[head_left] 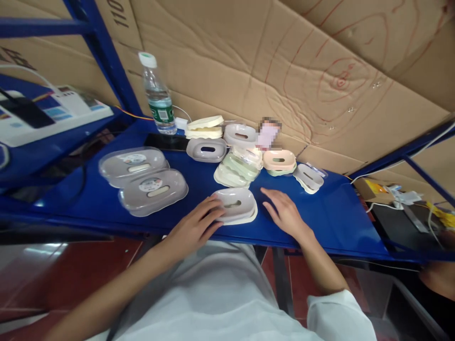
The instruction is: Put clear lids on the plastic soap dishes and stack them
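Note:
On the blue table, close to its front edge, lies a grey oval soap-dish-like tray with a slot in its middle, resting on a cream piece. My left hand touches its left side, fingers stretched out over the rim. To the right of the tray my right hand hovers with fingers apart, holding nothing. Just behind stand stacked green and clear pieces. A grey slotted tray, a peach one and another grey one sit around them.
Two large grey lids with labels, one in front, lie on the left. A water bottle stands at the back left beside cream pieces. Cardboard walls the back; blue metal posts flank it. A power strip is far left.

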The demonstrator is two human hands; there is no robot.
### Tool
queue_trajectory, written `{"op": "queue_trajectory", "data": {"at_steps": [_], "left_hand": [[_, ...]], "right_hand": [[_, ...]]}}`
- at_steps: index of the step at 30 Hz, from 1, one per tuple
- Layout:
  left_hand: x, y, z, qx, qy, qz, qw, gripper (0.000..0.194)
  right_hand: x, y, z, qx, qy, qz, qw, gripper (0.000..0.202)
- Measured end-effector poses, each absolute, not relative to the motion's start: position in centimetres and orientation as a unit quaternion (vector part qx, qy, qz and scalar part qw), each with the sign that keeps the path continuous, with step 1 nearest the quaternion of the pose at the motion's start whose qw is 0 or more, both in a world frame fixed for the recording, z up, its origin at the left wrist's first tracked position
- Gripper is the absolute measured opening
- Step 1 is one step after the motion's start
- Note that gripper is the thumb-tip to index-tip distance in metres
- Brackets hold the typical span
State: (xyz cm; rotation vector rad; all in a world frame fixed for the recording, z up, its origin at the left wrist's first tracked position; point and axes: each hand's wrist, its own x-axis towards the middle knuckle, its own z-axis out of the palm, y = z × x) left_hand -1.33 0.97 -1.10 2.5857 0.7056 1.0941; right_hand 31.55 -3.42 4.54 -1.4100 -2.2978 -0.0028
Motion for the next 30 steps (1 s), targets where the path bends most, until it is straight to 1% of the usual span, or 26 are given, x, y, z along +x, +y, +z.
{"op": "queue_trajectory", "data": {"at_steps": [2,4,6,11,15,17,19,21,24,26,28,30], "left_hand": [[-1.0,1.2,-0.8,0.894,0.239,0.366,0.096,0.029],[-0.6,1.5,-0.3,0.905,0.231,0.351,0.068,0.026],[-0.1,1.7,0.0,0.918,0.216,0.326,0.06,0.025],[0.2,1.8,-0.3,0.932,0.197,0.301,0.049,0.029],[-0.5,1.9,-0.7,0.93,0.202,0.305,0.044,0.03],[-0.8,2.2,-0.8,0.932,0.199,0.298,0.044,0.029],[-1.1,2.4,-0.8,0.935,0.199,0.29,0.05,0.029],[-1.1,2.6,-0.7,0.935,0.203,0.286,0.063,0.03],[-1.2,2.5,-0.6,0.932,0.21,0.283,0.082,0.03],[-1.2,2.2,-0.4,0.926,0.226,0.286,0.095,0.025],[-1.3,1.8,-0.3,0.916,0.253,0.289,0.112,0.022],[-1.4,1.6,-0.1,0.907,0.278,0.287,0.132,0.025]], "right_hand": [[31.4,-3.0,5.3,-0.492,-0.848,0.015,0.195,0.056],[31.2,-2.9,5.5,-0.441,-0.884,0.049,0.146,0.069],[30.9,-3.1,4.8,-0.418,-0.899,0.057,0.117,0.074],[30.1,-4.0,2.5,-0.444,-0.888,-0.012,0.122,0.057],[29.7,-3.7,4.0,-0.423,-0.901,-0.008,0.098,0.056],[29.9,-2.2,5.7,-0.413,-0.903,0.0,0.113,0.052],[30.3,0.3,7.3,-0.443,-0.884,-0.017,0.149,0.051],[30.7,3.4,8.3,-0.495,-0.849,-0.042,0.178,0.056],[30.8,7.3,8.3,-0.524,-0.832,-0.035,0.179,0.066],[30.7,8.6,7.7,-0.515,-0.837,-0.011,0.186,0.058],[30.5,8.7,7.2,-0.509,-0.832,-0.004,0.22,0.047],[30.5,8.1,7.1,-0.51,-0.821,-0.016,0.257,0.045]]}}
